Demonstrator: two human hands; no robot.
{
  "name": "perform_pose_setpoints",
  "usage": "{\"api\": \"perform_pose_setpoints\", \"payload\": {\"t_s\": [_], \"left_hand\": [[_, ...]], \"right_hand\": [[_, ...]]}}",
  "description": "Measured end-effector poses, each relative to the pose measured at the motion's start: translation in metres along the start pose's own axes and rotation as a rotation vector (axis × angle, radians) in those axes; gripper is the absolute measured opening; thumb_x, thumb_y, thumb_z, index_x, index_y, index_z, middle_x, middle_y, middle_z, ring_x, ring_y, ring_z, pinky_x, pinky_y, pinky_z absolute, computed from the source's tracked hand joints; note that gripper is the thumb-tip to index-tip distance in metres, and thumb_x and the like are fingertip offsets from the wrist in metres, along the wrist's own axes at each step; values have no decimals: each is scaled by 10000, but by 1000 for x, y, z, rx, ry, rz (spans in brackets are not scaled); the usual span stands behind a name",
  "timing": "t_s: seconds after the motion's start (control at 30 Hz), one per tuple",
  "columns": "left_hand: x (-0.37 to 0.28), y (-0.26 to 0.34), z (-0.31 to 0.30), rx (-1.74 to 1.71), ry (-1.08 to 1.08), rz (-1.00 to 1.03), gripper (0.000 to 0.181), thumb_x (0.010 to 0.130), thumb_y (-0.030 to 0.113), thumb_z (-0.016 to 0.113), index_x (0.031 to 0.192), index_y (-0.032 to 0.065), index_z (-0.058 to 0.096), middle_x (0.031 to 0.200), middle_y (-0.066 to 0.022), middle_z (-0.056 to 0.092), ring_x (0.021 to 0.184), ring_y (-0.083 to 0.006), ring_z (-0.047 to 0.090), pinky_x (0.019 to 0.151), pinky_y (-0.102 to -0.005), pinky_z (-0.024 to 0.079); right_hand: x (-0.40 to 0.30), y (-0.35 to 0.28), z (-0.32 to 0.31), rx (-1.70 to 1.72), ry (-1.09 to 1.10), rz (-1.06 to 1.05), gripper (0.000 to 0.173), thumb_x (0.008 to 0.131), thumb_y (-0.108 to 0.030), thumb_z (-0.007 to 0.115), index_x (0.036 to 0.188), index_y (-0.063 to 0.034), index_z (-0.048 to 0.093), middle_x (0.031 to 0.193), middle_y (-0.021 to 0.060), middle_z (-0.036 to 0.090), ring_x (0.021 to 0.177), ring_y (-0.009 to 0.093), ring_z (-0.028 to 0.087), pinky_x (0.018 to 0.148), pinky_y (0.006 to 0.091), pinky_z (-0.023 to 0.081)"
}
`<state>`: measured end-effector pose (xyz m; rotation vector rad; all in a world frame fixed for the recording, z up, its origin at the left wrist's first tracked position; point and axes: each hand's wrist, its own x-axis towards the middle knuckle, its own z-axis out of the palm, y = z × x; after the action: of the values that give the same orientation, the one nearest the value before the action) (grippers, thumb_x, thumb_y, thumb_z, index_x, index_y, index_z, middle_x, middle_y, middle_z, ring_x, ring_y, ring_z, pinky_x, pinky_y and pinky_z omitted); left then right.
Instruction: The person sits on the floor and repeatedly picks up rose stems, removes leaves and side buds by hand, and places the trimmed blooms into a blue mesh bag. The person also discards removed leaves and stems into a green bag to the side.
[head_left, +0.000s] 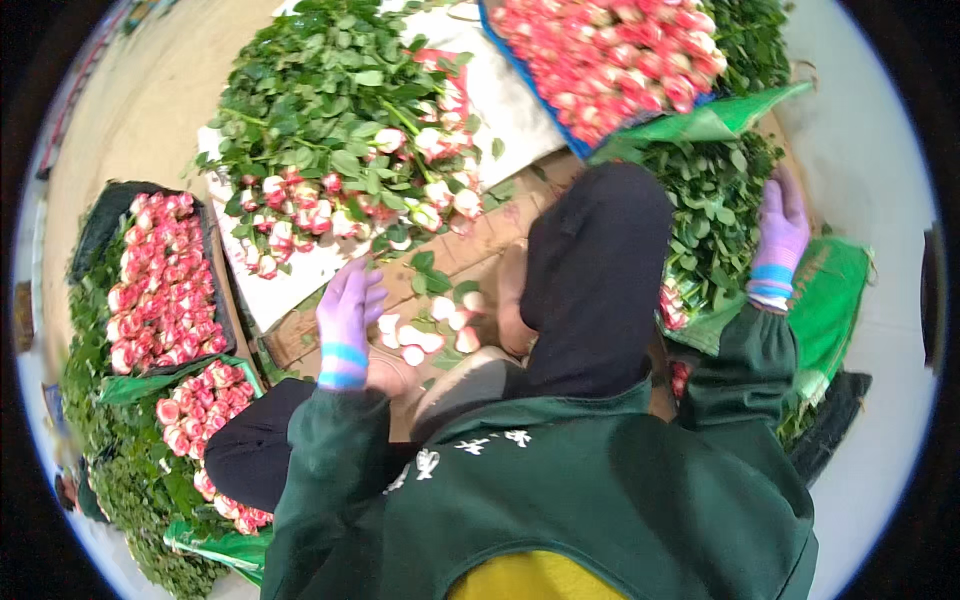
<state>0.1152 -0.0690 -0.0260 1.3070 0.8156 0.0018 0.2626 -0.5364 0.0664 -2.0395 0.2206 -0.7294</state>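
Note:
My left hand, in a purple knit glove with a blue-striped cuff, is held up with fingers apart and holds nothing. It is near the lower edge of a white sheet, which bears a loose heap of pink-and-white roses with leafy stems. My right hand, gloved alike, rests at the outer edge of leafy rose stems lying beside my right knee. Its fingers look extended, with nothing visible in them. A few rose blooms show at the near end of that bunch.
Fallen petals lie on the floor between my feet. Packed roses with dark wrapping stand at left, and more roses below. A blue-edged bundle of roses sits top right. Green woven sheeting lies by my right arm.

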Motion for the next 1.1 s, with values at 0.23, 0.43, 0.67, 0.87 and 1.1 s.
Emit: {"api": "perform_pose_setpoints", "payload": {"t_s": [0.23, 0.43, 0.67, 0.87, 1.1], "left_hand": [[152, 2, 56, 91, 132, 307, 217, 860, 187, 525, 1018, 43, 562, 718, -26, 572, 489, -86, 461, 397, -220, 363], [189, -70, 72, 164, 316, 220, 175, 810, 171, 568, 910, 29, 574, 752, -51, 571, 631, -157, 492, 573, -281, 381], [192, -90, 85, -139, 193, 23, 383, 757, 128, 650, 1083, -29, 524, 957, -116, 608, 786, -195, 553, 708, -323, 447], [165, -57, 68, -177, 91, -10, 218, 857, 166, 555, 976, -17, 566, 833, -99, 626, 624, -185, 571, 581, -321, 464], [57, 2, 43, -250, 89, -2, 211, 872, 144, 464, 932, -22, 579, 845, -85, 645, 638, -147, 613, 572, -255, 483]], "right_hand": [[-9, -175, 163, 136, -886, -214, 323, 868, -132, 515, 1172, -22, 534, 1092, 62, 607, 981, 128, 562, 870, 262, 421], [-45, -123, 357, -408, -1329, -605, 369, 817, -282, 535, 1136, -97, 540, 960, 179, 623, 898, 341, 593, 806, 407, 461], [-129, -85, 452, -638, -1138, -292, 311, 755, -305, 611, 941, -57, 589, 935, 151, 640, 880, 310, 620, 743, 449, 465], [-109, -110, 458, -396, -1540, 80, 331, 760, -253, 588, 1002, -33, 637, 871, 147, 660, 843, 283, 635, 736, 376, 494], [-118, -101, 444, -67, -1373, -48, 417, 799, -323, 576, 1112, -46, 583, 1040, 173, 620, 960, 261, 596, 851, 335, 440]]}}
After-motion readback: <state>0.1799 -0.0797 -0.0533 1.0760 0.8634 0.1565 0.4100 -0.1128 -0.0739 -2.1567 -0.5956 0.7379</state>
